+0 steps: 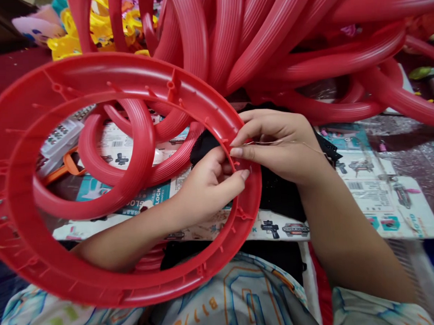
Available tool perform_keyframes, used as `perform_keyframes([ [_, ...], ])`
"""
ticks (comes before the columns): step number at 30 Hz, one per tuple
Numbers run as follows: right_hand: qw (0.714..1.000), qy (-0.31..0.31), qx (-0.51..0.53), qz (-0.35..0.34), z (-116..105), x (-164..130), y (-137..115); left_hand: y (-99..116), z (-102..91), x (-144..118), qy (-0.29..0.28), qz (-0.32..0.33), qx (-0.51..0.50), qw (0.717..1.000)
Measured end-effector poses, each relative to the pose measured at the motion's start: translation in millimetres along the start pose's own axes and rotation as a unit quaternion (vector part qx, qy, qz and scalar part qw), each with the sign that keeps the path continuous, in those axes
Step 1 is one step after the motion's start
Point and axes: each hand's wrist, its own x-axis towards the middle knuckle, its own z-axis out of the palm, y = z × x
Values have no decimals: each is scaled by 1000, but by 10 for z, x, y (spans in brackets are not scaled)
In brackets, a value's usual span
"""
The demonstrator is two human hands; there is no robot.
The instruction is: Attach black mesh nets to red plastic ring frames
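Observation:
A large red plastic ring [38,266] with small pegs on its inner face is held tilted in front of me. My left hand [207,187] reaches through the ring and pinches its right rim from inside. On the outside of that same spot, my right hand [277,140] pinches a thin thread or wire [302,143] against the rim. Black netting [276,193] lies under both hands.
A big heap of red ribbed rings [269,40] fills the top and right. More red rings [130,152] show through the held ring. Printed toy packaging cards [384,198] cover the surface. Yellow plastic parts [99,28] lie at the back left.

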Motion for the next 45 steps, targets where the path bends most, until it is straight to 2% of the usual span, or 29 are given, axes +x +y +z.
perform_keyframes([
  [3,999,-34,-18,-4,-12,16,-12,-26,-14,-25,11,15,51,999],
  [6,998,-47,-50,-2,-21,34,-19,-32,-40,-30,-4,28,99,995],
  [9,998,-37,-46,14,-20,40,-8,-31,-60,-22,-2,18,138,990],
  [13,999,-21,-6,34,-54,34,19,-21,-67,-10,12,-3,130,991],
  [16,997,-62,17,37,-115,37,38,-6,-82,11,15,6,127,992],
  [21,993,-111,-17,44,-192,109,23,17,-126,35,-15,-32,216,976],
  [24,980,-181,-65,58,-269,199,-29,45,-128,5,-42,-53,254,965],
  [28,961,-255,-61,87,-410,290,-112,98,-109,-46,-79,-84,286,951],
  [30,960,-249,-75,98,-435,299,-141,116,-103,-53,-96,-92,296,946],
  [32,969,-212,-94,91,-408,290,-145,125,-101,-45,-96,-92,306,943],
  [37,994,-98,-51,10,-222,258,-14,144,-99,-8,-58,-84,320,942],
  [40,996,-78,-29,-7,-127,229,85,159,-92,-2,-64,-98,330,937],
  [45,996,-84,8,30,-67,130,87,154,-101,-27,-117,-129,349,921],
])
